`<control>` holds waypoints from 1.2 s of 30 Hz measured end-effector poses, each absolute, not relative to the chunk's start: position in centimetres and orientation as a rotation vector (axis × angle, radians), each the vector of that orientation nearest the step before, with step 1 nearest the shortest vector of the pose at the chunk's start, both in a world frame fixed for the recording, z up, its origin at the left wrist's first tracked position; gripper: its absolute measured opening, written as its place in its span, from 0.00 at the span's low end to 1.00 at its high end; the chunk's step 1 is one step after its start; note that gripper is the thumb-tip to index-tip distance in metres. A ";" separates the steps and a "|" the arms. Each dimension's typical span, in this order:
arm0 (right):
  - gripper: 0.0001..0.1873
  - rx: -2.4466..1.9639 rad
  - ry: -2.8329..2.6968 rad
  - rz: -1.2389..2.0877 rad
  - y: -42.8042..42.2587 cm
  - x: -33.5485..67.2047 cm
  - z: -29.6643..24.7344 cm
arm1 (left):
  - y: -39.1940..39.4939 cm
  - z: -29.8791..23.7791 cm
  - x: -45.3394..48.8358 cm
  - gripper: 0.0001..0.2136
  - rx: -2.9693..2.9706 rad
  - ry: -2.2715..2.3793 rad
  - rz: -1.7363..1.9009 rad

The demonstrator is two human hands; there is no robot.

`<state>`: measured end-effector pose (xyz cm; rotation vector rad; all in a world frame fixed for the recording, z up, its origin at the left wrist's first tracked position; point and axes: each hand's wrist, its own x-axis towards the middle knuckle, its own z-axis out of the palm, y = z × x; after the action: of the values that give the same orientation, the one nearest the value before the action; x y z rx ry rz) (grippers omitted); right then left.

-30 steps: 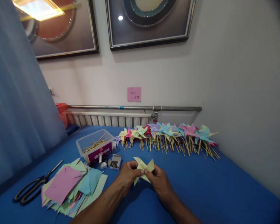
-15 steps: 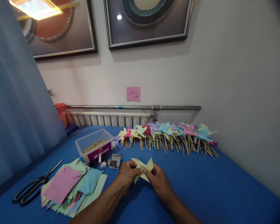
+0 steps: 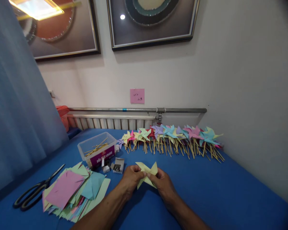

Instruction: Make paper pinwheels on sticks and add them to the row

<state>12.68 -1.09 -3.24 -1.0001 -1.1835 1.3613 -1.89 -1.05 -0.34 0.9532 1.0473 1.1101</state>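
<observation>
My left hand (image 3: pixel 131 179) and my right hand (image 3: pixel 163 184) meet just above the blue table (image 3: pixel 230 191), both pinching a pale yellow paper pinwheel (image 3: pixel 147 173) at its middle. Its folded points stick out above and below my fingers. A row of finished coloured pinwheels on sticks (image 3: pixel 172 140) lies along the wall behind. Left of my hands sits a loose pile of coloured paper squares (image 3: pixel 72 191).
A clear plastic box of wooden sticks (image 3: pixel 97 153) stands behind the paper pile, with two small open boxes of pins (image 3: pixel 117 166) beside it. Black scissors (image 3: pixel 35 191) lie at the far left. A radiator and pipe (image 3: pixel 136 111) run along the wall; a curtain hangs left.
My hands and the yellow pinwheel have barely shifted; only the fingers have adjusted slightly on its centre.
</observation>
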 end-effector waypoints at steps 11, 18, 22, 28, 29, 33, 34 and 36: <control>0.23 -1.057 -1.118 1.325 -1.2 12.7 -3.0 | -1.1 -0.5 -1.9 0.13 0.991 1.067 1.105; 0.25 -1.043 -1.146 1.308 -1.1 12.7 -3.1 | -1.1 -0.3 -1.8 0.14 1.049 1.092 1.116; 0.26 -1.071 -1.121 1.299 -0.9 12.7 -3.4 | -1.1 -0.3 -1.9 0.14 1.063 1.094 1.112; 0.26 -1.067 -1.100 1.295 -0.6 12.9 -4.1 | -1.0 -0.2 -2.3 0.14 1.134 1.136 1.106; 0.26 -1.068 -1.092 1.297 -0.6 12.9 -4.2 | -0.9 -0.1 -2.4 0.14 1.143 1.140 1.105; 0.23 -1.042 -1.050 1.312 -0.6 12.9 -4.1 | -0.4 -0.2 -2.7 0.15 1.174 1.161 1.134; 0.21 -1.038 -1.041 1.310 -0.6 12.9 -4.1 | -0.2 -0.2 -2.9 0.15 1.191 1.182 1.155; 0.19 -1.030 -1.028 1.311 -0.7 12.9 -4.0 | 0.1 -0.2 -3.5 0.13 1.278 1.253 1.212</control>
<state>12.92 -0.68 -4.01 -1.0298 -1.0279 1.3115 -3.54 0.09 -0.19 1.2776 1.2528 1.2124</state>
